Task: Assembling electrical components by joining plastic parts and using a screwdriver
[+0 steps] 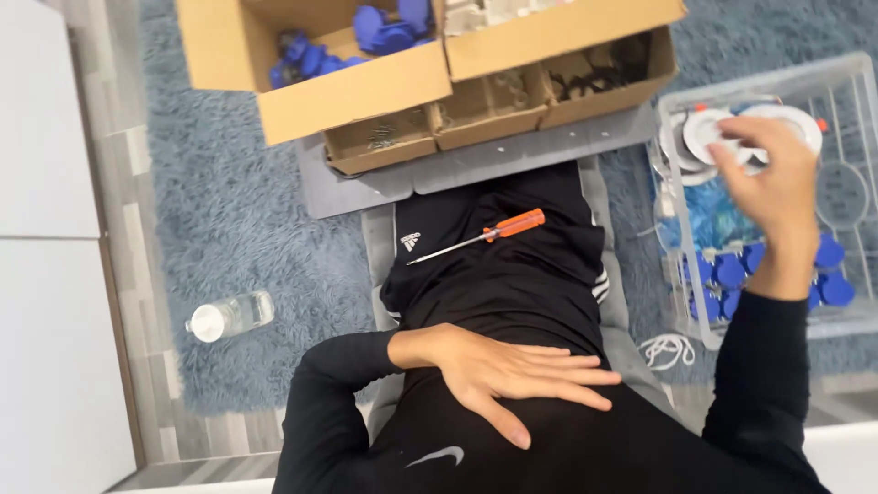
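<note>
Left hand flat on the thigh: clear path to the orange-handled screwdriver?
Probably yes. The left hand rests empty on the black trousers, and the screwdriver lies further up the same leg with nothing between them.

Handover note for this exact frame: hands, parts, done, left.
Left hand: flat on the thigh, holding nothing.
Right hand: over the clear crate, fingers at a white round fixture; grip unclear.
Screwdriver, orange handle, lies loose on the lap.
Blue caps sit in the crate, more in the cardboard box.
Done: no finished assembly shows.
Left: fixture not yet lifted out; screwdriver untouched.
</note>
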